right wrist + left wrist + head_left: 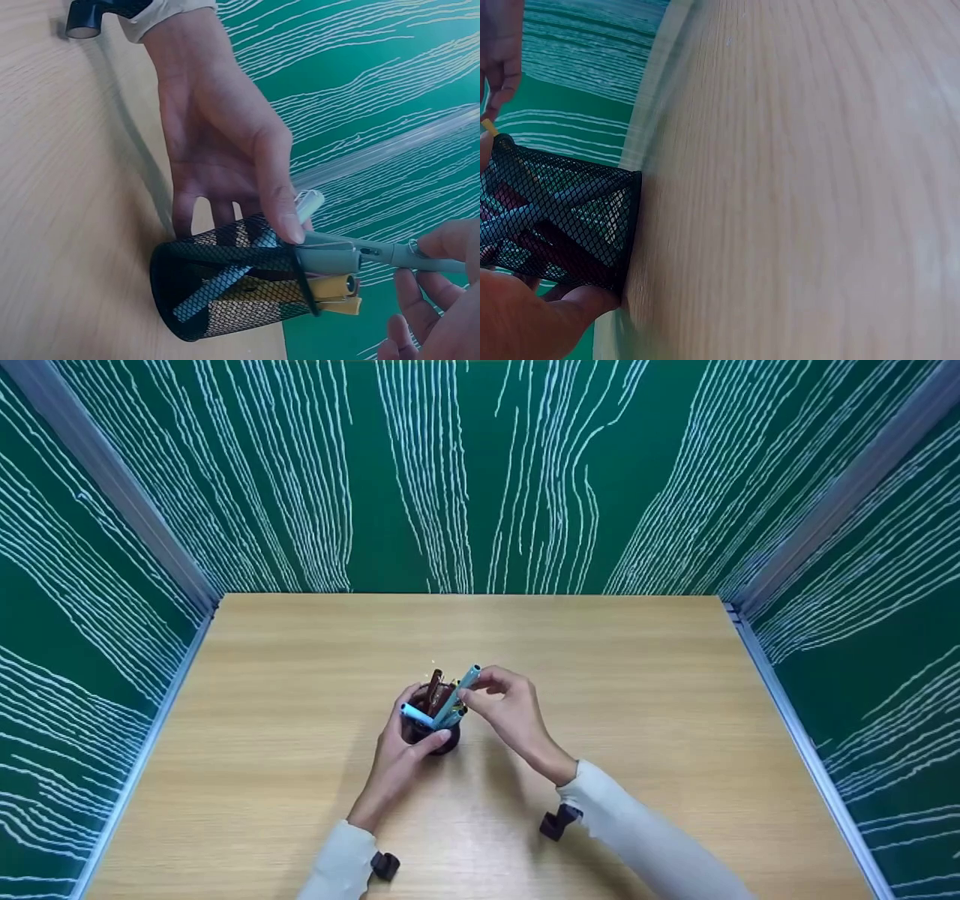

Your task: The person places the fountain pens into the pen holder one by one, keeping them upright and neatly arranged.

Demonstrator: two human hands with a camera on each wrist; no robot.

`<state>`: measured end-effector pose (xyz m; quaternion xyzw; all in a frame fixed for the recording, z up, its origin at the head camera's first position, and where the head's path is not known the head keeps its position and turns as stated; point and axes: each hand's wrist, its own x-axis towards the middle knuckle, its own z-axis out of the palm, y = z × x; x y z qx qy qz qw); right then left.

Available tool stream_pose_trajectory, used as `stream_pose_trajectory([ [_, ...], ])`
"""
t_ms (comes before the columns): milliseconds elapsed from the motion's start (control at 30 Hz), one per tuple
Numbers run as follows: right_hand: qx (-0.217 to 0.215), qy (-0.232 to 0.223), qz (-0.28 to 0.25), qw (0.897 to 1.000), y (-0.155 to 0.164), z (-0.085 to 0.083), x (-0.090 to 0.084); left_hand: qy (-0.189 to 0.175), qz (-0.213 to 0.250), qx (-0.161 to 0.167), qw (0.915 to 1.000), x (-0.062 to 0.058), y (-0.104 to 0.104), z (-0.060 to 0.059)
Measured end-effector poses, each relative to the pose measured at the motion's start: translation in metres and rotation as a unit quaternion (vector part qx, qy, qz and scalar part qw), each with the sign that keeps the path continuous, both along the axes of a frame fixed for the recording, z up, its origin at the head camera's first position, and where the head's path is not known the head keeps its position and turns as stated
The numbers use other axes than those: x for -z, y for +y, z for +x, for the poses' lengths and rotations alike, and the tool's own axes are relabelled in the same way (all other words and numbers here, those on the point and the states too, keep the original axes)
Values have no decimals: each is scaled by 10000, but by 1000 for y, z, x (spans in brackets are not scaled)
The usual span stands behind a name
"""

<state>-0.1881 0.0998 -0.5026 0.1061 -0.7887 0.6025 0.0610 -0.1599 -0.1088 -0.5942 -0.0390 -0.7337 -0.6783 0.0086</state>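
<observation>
A black mesh pen holder (pixel 592 172) stands on the table. My left hand (pixel 399 750) grips it, thumb along the near side and fingers round the left; the left wrist view shows this hand (pixel 525 315) low against the mesh. My right hand (pixel 510 706) pinches a teal pen (pixel 469 678) between thumb and fingertips above the rim. That pen slants up to the right, its lower end in the holder. A light blue pen (pixel 417 715) leans left, and a dark brown pen (pixel 435 681) stands at the back. Yellow pens (pixel 337 287) poke out beside a pale green one.
The wooden table (pixel 600 675) extends around the holder on all sides. Green panels with white wavy lines (pixel 427 472) close off the back and both sides, with metal posts (pixel 142 502) at the corners. A black wrist mount (pixel 559 821) sits below each sleeve.
</observation>
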Motion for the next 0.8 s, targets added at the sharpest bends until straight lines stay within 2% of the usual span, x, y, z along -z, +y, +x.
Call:
stream_pose_trajectory([
  [400, -175, 25, 187, 9997, -8, 1, 7, 9, 73, 33, 10000, 0, -1, 0],
  [633, -240, 1, 385, 9990, -11, 1, 11, 130, 108, 37, 9999, 0, 0, 0],
  [800, -250, 48, 287, 9993, -7, 0, 11, 18, 156, 32, 9999, -1, 0, 0],
])
